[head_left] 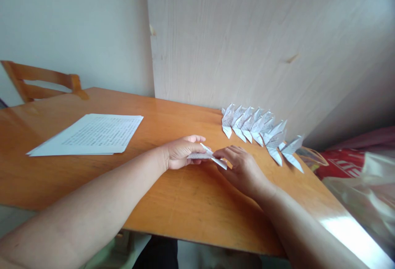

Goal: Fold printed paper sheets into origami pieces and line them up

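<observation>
A small folded paper piece [219, 162], white with faint print, is held above the middle of the table. My left hand [182, 152] grips its left end, thumb on top and fingers beneath. At its right end, my right hand [242, 168] has its fingers closed on the paper, partly hiding it. Pointed flaps stick out between the two hands. Beyond my right hand, a row of folded paper figures [251, 124] with upright points stands along the table's back right edge. One such figure [291, 151] stands at the row's near end.
A stack of printed sheets [98, 135] lies on the left of the wooden table [173, 203]. Behind it is a wooden chair [46, 75]. A pale panel [222, 46] rises at the back. Red and whitish bags [348, 164] are beside the right edge.
</observation>
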`<state>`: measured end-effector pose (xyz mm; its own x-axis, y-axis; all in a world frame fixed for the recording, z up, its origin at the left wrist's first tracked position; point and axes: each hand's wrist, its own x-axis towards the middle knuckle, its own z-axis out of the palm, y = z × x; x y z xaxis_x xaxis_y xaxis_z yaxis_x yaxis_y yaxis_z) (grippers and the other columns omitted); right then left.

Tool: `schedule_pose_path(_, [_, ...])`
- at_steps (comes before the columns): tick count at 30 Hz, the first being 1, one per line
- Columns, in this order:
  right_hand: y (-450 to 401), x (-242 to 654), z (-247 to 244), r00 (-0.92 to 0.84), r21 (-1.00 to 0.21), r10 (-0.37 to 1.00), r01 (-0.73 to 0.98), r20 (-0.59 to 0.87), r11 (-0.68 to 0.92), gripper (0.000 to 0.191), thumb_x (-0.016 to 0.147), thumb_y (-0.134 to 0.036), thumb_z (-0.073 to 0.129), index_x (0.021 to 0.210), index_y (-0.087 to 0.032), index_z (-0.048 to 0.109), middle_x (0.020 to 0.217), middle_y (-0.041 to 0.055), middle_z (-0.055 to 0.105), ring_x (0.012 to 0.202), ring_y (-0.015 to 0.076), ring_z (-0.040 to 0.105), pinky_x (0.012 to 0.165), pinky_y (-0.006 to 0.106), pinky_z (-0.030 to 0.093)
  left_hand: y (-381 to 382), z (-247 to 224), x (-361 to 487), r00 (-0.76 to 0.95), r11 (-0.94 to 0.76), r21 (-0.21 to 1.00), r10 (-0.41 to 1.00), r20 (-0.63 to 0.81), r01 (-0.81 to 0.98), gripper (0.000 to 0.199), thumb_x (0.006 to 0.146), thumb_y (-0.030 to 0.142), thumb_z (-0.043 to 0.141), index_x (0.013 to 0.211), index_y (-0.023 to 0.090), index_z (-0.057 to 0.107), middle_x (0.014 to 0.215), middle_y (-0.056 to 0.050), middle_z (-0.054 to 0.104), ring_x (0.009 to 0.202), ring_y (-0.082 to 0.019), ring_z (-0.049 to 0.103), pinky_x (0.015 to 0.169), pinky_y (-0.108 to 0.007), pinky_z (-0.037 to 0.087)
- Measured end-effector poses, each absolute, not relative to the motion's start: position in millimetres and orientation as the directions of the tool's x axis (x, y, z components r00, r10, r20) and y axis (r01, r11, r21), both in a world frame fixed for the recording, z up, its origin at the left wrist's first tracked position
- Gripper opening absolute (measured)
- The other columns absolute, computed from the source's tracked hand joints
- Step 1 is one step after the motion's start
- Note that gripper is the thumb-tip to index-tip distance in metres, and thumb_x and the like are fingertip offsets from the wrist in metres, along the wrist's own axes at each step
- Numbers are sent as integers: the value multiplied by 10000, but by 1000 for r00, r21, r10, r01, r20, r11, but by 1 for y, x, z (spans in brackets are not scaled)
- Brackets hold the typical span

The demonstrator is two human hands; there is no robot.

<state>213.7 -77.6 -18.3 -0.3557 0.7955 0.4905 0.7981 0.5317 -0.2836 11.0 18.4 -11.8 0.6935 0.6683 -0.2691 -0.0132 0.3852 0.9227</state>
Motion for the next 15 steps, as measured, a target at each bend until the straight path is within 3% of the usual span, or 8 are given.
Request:
schedule_pose_path(2, [-77, 213, -21, -339, -330, 806, 783, 484, 527, 143, 914, -161, 583, 1001, -233, 672, 880, 33, 697, 824, 188, 627, 756, 306, 454, 19, -12, 12, 698, 399, 916, 667, -260, -41, 577, 770, 216, 776, 1258, 206, 467, 1096, -80, 693, 839, -141, 661, 670, -247, 446])
schedule_pose_path(5, [-77, 213, -21, -221, -434, 840, 774, 496, 460, 118, 938, -196, 562, 941, -234, 674, 860, 17, 689, 797, 171, 617, 727, 282, 435, 21, -12, 12, 734, 379, 925, 636, -239, -27, 418, 842, 450, 719, 1129, 197, 550, 1049, -82, 701, 765, -135, 656, 637, -236, 435])
schedule_pose_path(9, [-75, 216, -20, -90, -535, 875, 760, 475, 369, 118, 929, -221, 566, 858, -223, 660, 780, -11, 658, 722, 148, 588, 672, 263, 410, 25, -11, 11, 669, 256, 967, 717, -196, 9, 659, 855, 739, 507, 1223, 196, 568, 1217, -137, 657, 738, -164, 651, 566, -260, 418])
schedule_pose_path(12, [-75, 217, -21, -71, -555, 877, 749, 476, 362, 116, 923, -224, 567, 884, -225, 676, 787, -11, 654, 719, 146, 577, 666, 263, 407, 24, -8, 10, 553, -19, 997, 832, -29, 81, 723, 873, 778, 403, 1220, 184, 622, 1285, -135, 631, 861, -207, 637, 622, -291, 445])
schedule_pose_path(15, [-74, 217, -22, -66, -556, 870, 745, 488, 368, 121, 919, -228, 568, 873, -223, 680, 781, -4, 642, 716, 149, 575, 663, 268, 408, 20, -6, 10, 539, -362, 922, 808, 238, 135, 583, 917, 678, 462, 1150, 185, 667, 1161, -90, 686, 977, -220, 616, 800, -335, 478])
